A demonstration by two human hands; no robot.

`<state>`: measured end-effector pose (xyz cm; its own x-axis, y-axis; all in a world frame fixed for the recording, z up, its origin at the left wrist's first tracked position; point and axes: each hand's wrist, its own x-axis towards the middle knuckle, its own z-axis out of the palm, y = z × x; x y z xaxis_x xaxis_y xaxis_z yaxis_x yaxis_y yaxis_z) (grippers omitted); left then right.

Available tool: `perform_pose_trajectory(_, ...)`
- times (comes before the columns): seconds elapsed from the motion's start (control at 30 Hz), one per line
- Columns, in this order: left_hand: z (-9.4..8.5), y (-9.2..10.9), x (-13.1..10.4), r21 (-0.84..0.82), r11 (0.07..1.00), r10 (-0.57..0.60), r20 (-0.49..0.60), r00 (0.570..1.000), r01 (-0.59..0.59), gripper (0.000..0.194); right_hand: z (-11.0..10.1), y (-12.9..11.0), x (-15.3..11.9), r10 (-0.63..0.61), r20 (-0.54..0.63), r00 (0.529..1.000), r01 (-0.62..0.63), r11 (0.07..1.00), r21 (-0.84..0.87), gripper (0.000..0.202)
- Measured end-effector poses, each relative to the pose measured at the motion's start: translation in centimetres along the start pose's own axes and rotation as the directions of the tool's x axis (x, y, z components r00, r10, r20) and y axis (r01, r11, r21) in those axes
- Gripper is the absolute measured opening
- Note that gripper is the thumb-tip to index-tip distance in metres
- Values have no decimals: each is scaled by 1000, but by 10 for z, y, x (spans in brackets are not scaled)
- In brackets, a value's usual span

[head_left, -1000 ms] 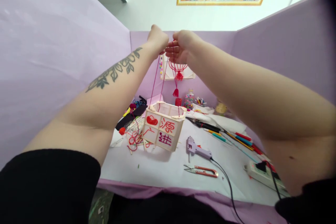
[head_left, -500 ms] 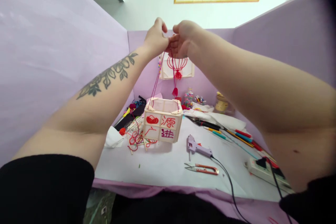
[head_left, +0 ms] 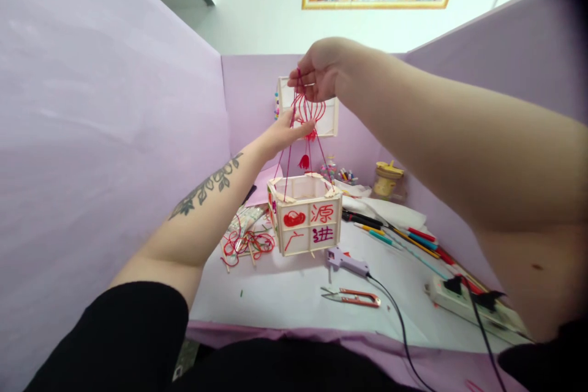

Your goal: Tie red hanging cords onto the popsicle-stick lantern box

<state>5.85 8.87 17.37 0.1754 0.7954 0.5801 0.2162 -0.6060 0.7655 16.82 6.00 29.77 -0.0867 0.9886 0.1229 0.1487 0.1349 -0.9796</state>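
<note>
High in front of me, my right hand pinches the gathered top of several dark red strings. From these strings hangs a box-shaped lantern with pale stick framing, white panels and red and purple characters on its front. It hangs above the table, slightly turned, so part of its left side shows. My left hand is lower, beside the strings, its thumb stretched out and apart from the fingers. Its fingertips are partly behind the strings, and I cannot tell whether they touch. A red tassel shows between the strings.
A glue gun and orange-handled thread snips lie below the lantern. Tangled red yarn and sticks are at left. Pens and a power strip lie at right. Behind, a white framed panel is on the partition.
My left hand has come away from the right hand and dropped down beside the strings. The lantern has swung right and turned, showing its left side. My right hand still holds the string top.
</note>
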Motion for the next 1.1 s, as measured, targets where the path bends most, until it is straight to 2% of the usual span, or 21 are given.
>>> perform_pose_trajectory(0.07, 7, -2, 7, -83, 996, 26, 45, 999, -23, 47, 0, -2, -2, -17, 12, 1000, 17, 1000, 7, 19)
perform_pose_trajectory(0.13, 13, -3, 16, -159, 987, 40, 79, 996, -27, 42, -1, -4, -2, -36, 14, 999, 35, 999, 15, 19)
perform_pose_trajectory(0.23, 21, -3, 26, -244, 970, 28, 123, 992, 3, 25, -3, -3, 0, -60, -6, 998, 61, 996, 60, 18)
perform_pose_trajectory(0.33, 27, -4, 29, -272, 962, 12, 111, 994, 19, 6, -10, -1, 4, -73, -23, 997, 75, 990, 118, 16)
perform_pose_trajectory(0.47, 29, -7, 26, -270, 963, 14, 78, 997, 8, 19, -24, 5, 12, -63, -29, 998, 67, 986, 150, 14)
perform_pose_trajectory(0.7, 19, -14, 26, -386, 922, 42, 114, 993, 5, 26, -35, 8, 14, -61, 2, 998, 59, 976, 210, 11)
perform_pose_trajectory(0.87, 11, -23, 28, -492, 870, 62, 138, 988, 14, 37, -37, 7, 7, -78, 25, 997, 71, 970, 232, 14)
perform_pose_trajectory(1.0, 10, -23, 25, -482, 874, 15, 169, 986, 69, 36, -33, 10, 0, -79, 42, 996, 68, 972, 224, 14)
perform_pose_trajectory(1.1, 11, -22, 20, -469, 880, 9, 160, 987, 68, 37, -29, 13, -2, -75, 48, 996, 62, 972, 229, 14)
